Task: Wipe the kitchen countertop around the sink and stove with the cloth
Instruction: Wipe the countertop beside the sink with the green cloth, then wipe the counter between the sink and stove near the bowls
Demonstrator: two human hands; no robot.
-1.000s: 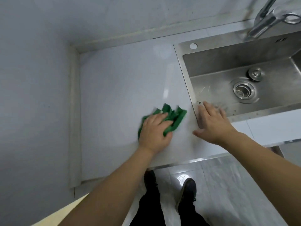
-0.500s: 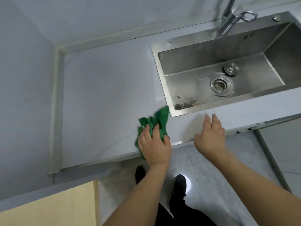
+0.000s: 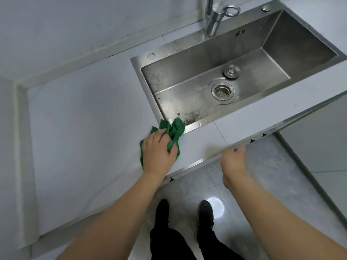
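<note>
While left hand [image 3: 158,151] grasps green cloth [image 3: 173,131] on white countertop [image 3: 84,119] | right hand's [image 3: 233,162] grip unclear, at counter edge | grey tiled floor [image 3: 262,175]

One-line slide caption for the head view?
Left hand presses a green cloth on the countertop by the sink corner; right hand at the counter's front edge.

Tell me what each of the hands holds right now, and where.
The left hand grips the green cloth around its bunched near end, on the countertop. The right hand holds nothing; it is at the counter's front edge.
</note>
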